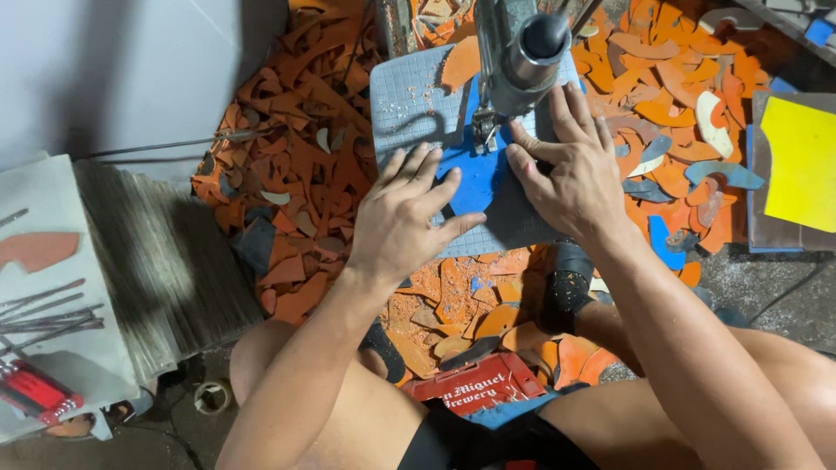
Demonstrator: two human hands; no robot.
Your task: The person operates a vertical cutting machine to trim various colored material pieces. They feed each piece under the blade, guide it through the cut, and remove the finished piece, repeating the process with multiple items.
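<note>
**Both hands flat on a blue sheet at the cutting machine**

The left hand [402,222] lies palm-down, fingers [428,174] spread and released, on the flat blue sheet of rubbery material [475,178]. The right hand [570,170] presses the same sheet from the other side, its fingers also extended rather than clenched, tips just beside the machine's needle-like blade [482,130]. The blue sheet rests on the grey gridded work plate [405,96] beneath the grey metal machine head [522,48]. Orange offcut scraps [296,165] cover the floor around. A yellow flat sheet [801,161] lies far right; thin metal rods [48,313] lie at left.
</note>
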